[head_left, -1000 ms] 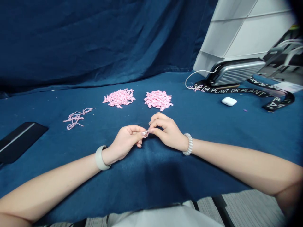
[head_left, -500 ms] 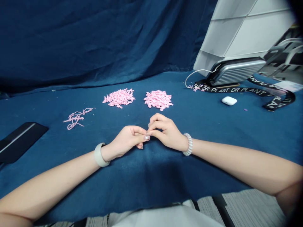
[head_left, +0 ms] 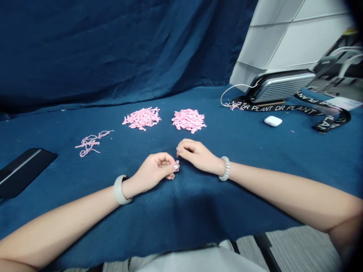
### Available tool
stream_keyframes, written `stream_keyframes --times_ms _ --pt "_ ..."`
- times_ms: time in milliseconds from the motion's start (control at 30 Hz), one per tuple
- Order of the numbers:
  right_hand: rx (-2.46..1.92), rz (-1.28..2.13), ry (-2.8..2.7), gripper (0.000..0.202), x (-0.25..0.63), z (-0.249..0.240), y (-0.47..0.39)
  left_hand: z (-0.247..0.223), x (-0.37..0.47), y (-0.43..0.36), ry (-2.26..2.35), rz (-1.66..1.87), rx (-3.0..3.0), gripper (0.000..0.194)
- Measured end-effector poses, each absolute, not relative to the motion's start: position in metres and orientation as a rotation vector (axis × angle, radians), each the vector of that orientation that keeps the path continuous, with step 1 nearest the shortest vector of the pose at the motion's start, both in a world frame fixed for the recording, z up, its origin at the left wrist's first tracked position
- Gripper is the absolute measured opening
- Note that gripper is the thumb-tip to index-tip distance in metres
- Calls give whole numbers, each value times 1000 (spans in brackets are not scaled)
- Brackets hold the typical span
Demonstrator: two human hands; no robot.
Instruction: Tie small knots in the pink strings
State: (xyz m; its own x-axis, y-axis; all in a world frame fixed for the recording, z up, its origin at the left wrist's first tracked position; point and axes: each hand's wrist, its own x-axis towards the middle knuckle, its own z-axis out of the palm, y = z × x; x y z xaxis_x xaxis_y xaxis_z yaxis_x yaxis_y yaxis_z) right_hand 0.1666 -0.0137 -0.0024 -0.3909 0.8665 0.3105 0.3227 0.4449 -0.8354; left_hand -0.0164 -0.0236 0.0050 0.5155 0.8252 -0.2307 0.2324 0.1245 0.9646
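Note:
My left hand (head_left: 154, 170), with a pale band at the wrist, is closed in a pinch near the middle of the blue cloth. What its fingertips hold, if anything, is too small to make out. Just to the right and slightly farther away, my right hand (head_left: 198, 155) is also pinched, thumb against fingers, its contents hidden. A small gap separates the two hands. Beyond them lie two heaps of small pink knotted pieces, a left heap (head_left: 142, 118) and a right heap (head_left: 188, 120). Loose pink yarn strands (head_left: 90, 144) rest left of the heaps.
A flat black object (head_left: 25, 170) with a pale stripe lies at the left edge. To the right are a white earbud case (head_left: 272, 121), a black lettered strap (head_left: 272, 108) and a silver ribbed case (head_left: 287, 87) with a white cable. A blue curtain (head_left: 113, 49) hangs behind.
My hands were touching at the fingertips and have come slightly apart. The fingers of my right hand have drawn closer together. The heaps and yarn strands lie as before.

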Motion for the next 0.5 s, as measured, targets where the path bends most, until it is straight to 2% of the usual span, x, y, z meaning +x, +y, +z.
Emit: stream_keyframes --times_ms 100,500 --pt "-929 935 -2070 34 167 -2 -14 3 -16 -24 978 585 1416 26" --pt "-819 1001 -2232 37 170 -4 -9 3 -16 -26 976 584 1438 26"
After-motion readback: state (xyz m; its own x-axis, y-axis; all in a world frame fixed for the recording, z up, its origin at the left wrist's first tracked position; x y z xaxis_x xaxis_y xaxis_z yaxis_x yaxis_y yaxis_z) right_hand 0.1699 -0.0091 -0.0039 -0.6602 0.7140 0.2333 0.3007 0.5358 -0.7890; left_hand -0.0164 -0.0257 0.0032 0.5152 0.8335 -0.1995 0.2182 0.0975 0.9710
